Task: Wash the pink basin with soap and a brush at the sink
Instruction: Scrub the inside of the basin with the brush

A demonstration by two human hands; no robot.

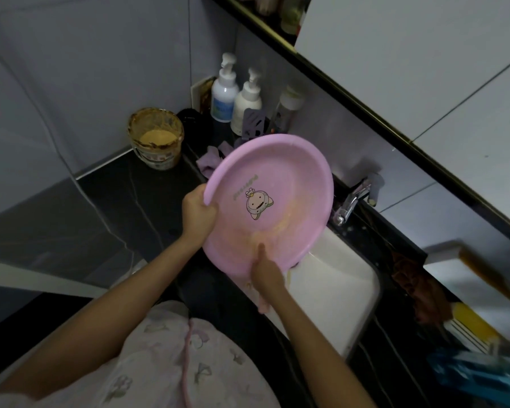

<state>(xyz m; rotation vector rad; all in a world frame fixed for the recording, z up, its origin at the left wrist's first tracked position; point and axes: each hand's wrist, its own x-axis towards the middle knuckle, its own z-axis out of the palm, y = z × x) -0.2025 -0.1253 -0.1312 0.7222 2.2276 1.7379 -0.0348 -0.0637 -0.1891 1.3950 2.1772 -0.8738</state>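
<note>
The pink basin [280, 184] is held tilted over the white sink [336, 290], its inside facing me, with a cartoon sticker and a yellowish smear near the bottom. My left hand [198, 214] grips the basin's left rim. My right hand [267, 273] holds the lower rim, thumb pressed on the inside. Two white pump bottles [236, 95] stand on the counter behind the basin. No brush can be made out.
A chrome tap [351, 201] sits at the sink's far right edge. A dirty tub of yellowish paste [156, 136] stands on the dark counter [115, 195] at the left. A purple cloth [211, 159] lies behind the basin. Boxes and cloths [454, 304] crowd the right side.
</note>
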